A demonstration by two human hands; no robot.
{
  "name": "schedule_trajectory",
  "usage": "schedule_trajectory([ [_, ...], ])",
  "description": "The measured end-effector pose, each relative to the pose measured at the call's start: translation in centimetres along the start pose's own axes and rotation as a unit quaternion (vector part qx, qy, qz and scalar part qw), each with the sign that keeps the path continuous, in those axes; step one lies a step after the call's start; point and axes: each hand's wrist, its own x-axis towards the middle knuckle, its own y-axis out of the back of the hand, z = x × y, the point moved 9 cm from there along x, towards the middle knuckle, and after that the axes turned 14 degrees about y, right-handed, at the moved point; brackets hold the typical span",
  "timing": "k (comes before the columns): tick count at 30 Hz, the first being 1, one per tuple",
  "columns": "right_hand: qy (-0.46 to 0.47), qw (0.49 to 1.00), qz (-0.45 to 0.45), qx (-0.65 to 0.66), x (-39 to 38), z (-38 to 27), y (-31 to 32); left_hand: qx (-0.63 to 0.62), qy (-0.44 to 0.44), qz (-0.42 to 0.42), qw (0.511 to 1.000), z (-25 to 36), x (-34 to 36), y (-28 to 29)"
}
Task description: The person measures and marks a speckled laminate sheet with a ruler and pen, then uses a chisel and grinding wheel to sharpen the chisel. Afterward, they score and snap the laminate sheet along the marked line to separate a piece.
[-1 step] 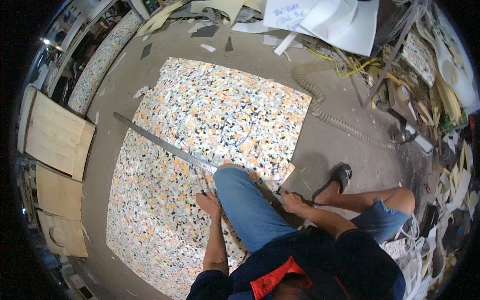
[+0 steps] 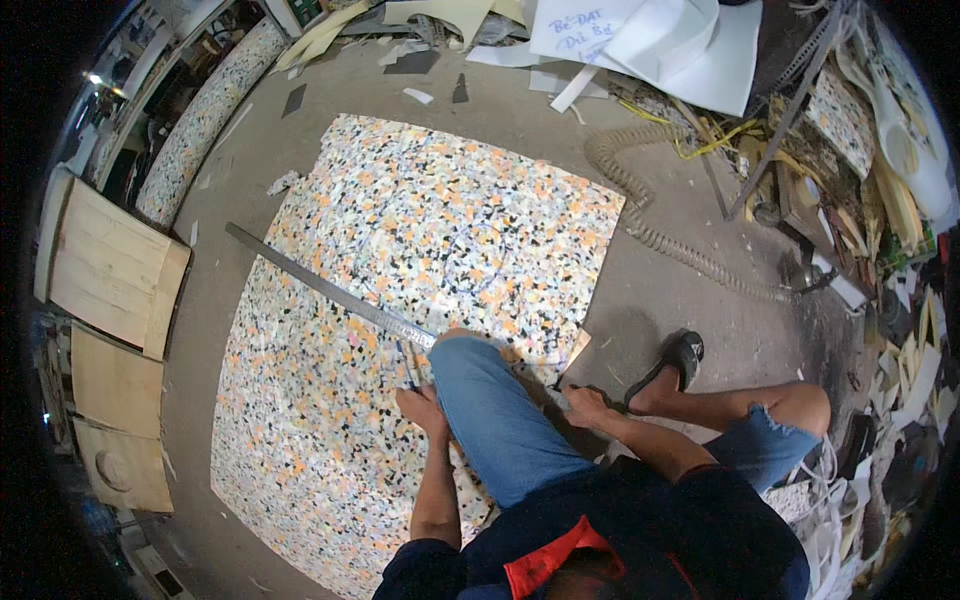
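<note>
A large speckled foam sheet (image 2: 330,390) lies on the floor, with blue pen lines on it. Across it runs a long flat metal ruler (image 2: 320,283), its near end beside my knee (image 2: 470,345), which presses on the sheet. My left hand (image 2: 420,408) is closed around a blue pen (image 2: 408,368), whose tip points toward the ruler's near end. Beyond my leg, at the sheet's right edge, my right hand (image 2: 583,405) is closed with a small dark end of something sticking out toward the sheet; its kind is hidden.
A coiled air hose (image 2: 690,250) curls over the floor to the right. Foam scraps (image 2: 905,380) are heaped along the right side. White sheets (image 2: 690,50) lie at the far side. A speckled foam roll (image 2: 210,120) and pale boards (image 2: 115,265) stand on the left.
My left hand has shifted slightly right, and the pen stands out more clearly above it. My right hand, the ruler and the foam sheet look the same.
</note>
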Motion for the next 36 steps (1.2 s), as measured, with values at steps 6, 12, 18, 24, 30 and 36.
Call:
schedule_trajectory([
  [6,0.084,0.973,0.215,-0.021,0.9,1.4,13.2,0.077,0.031,0.078,0.994,1.3,-2.8,-4.9],
  [12,0.105,0.946,0.297,-0.079,4.9,1.5,26.7,0.078,-0.003,0.147,0.986,2.1,-3.3,-4.4],
  [18,0.025,0.936,0.34,-0.085,13.5,1.8,37.2,0.186,0.003,0.177,0.966,1.1,-3.3,-6.3],
  [24,-0.01,0.942,0.265,-0.207,28.6,4.2,48.8,0.197,0.002,0.174,0.965,0.0,-3.2,-6.8],
  [30,-0.062,0.911,0.323,-0.249,28.4,15.9,52.7,0.209,-0.015,0.123,0.97,0.0,-3.2,-7.5],
  [36,-0.101,0.819,0.396,-0.403,19.7,23.6,62.5,0.258,0.016,-0.018,0.966,-0.2,-1.0,-7.2],
])
